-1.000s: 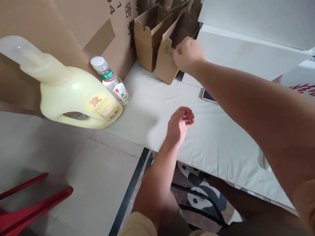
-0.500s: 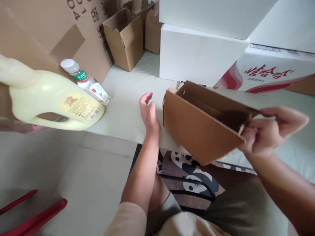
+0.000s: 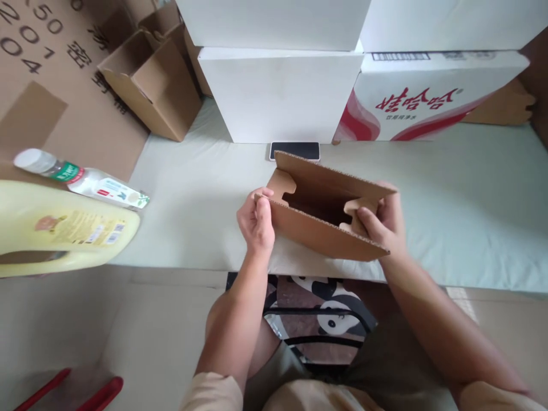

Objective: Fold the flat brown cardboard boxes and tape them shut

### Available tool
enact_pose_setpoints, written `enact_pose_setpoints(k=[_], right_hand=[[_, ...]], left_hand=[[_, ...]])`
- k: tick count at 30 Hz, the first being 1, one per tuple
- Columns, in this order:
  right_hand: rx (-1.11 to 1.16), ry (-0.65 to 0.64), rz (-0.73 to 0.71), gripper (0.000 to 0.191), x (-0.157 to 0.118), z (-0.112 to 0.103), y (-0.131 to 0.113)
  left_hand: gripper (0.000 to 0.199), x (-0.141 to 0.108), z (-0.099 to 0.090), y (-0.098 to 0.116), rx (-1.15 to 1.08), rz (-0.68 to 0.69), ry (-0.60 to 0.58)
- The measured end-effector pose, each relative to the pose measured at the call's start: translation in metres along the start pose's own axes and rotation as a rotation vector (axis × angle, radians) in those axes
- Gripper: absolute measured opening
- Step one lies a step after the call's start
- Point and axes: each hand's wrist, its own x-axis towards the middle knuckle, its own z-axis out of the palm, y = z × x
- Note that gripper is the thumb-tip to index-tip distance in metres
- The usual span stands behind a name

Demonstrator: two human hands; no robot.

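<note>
In the middle of the head view, a brown cardboard box (image 3: 325,231) with an open top is held between my two hands over the edge of the green-covered surface. My left hand (image 3: 258,220) grips the box's left corner, thumb toward me on the near wall. On the opposite end, my right hand (image 3: 385,220) pinches the wall, its thumb on the small notched flap inside. The two notched end flaps stand at the opening; the bottom of the box is dark and cannot be made out.
Behind the box lies a phone (image 3: 294,151). White cartons (image 3: 278,94) and a red-printed carton (image 3: 411,108) are stacked at the back. At left are a yellow jug (image 3: 64,228), a clear bottle (image 3: 51,165), a toothpaste-like carton (image 3: 117,191) and another brown box (image 3: 158,85).
My left hand has closed on the box's left corner, where before it was apart from it. The box has turned more level, and the view has shifted to the right.
</note>
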Motion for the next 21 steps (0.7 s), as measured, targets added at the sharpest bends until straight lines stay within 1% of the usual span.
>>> enact_pose_setpoints(k=[3, 5, 8, 10, 11, 13, 14, 17, 19, 21], right_hand=[[0.107, 0.06, 0.0, 0.022, -0.007, 0.002, 0.004], [0.144, 0.099, -0.057, 0.019, -0.01, 0.004, 0.005], [0.117, 0.113, -0.111, 0.027, -0.011, 0.006, 0.008], [0.079, 0.105, -0.112, 0.036, -0.011, 0.007, 0.009], [0.064, 0.107, -0.114, 0.041, -0.011, 0.008, 0.01], [0.035, 0.115, -0.131, 0.045, -0.011, 0.008, 0.01], [0.023, 0.122, -0.137, 0.044, -0.011, 0.009, 0.01], [0.025, 0.103, -0.133, 0.034, -0.012, 0.007, 0.01], [0.07, 0.075, -0.149, 0.035, -0.011, 0.005, 0.013], [0.12, 0.083, -0.133, 0.04, -0.01, 0.002, 0.02]], left_hand=[[0.046, -0.002, 0.003, -0.002, 0.014, 0.015, -0.009], [0.041, -0.001, 0.003, -0.005, 0.064, 0.062, -0.029], [0.041, 0.006, 0.001, -0.013, 0.181, 0.217, -0.05], [0.036, 0.011, -0.001, -0.017, 0.265, 0.32, -0.099], [0.033, 0.014, -0.003, -0.018, 0.3, 0.349, -0.132], [0.029, 0.016, -0.004, -0.019, 0.346, 0.36, -0.186], [0.029, 0.017, -0.005, -0.019, 0.356, 0.357, -0.201], [0.031, 0.017, -0.007, -0.019, 0.365, 0.386, -0.201], [0.031, 0.018, -0.008, -0.022, 0.363, 0.413, -0.193], [0.032, 0.02, -0.011, -0.027, 0.356, 0.423, -0.182]])
